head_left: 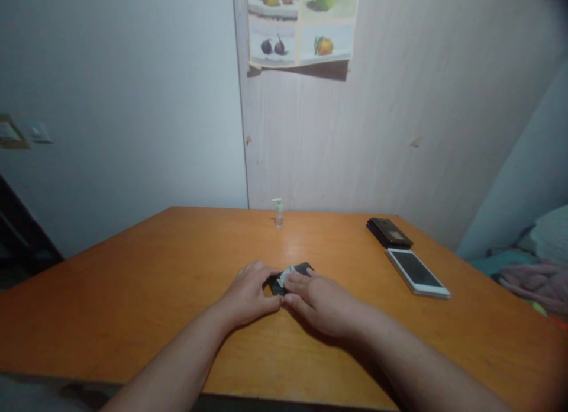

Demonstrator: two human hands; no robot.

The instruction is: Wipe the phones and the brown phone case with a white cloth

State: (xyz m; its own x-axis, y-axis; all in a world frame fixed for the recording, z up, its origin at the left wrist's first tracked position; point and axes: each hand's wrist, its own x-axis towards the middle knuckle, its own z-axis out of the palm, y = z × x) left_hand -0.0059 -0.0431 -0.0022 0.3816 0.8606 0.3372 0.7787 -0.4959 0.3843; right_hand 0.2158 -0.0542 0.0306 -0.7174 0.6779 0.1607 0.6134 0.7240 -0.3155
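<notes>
A flat black phone [304, 269] lies on the orange-brown table in front of me, partly hidden by my hands. My left hand [254, 293] grips its left end between thumb and fingers. On the phone's upper face is a crumpled white tissue [286, 275]. The fingers of my right hand [322, 302] press this tissue down against the phone, and its thumb points toward my left thumb. Farther back, beyond both hands, a small clear pump bottle [279, 215] stands upright.
To the right on the table [177, 246] lie a white tablet [417, 271] with a dark screen and, behind it, a dark wallet-like case [389, 232]. A fruit poster [297, 27] hangs on the wall behind. Rumpled fabric [539, 285] is beyond the right edge.
</notes>
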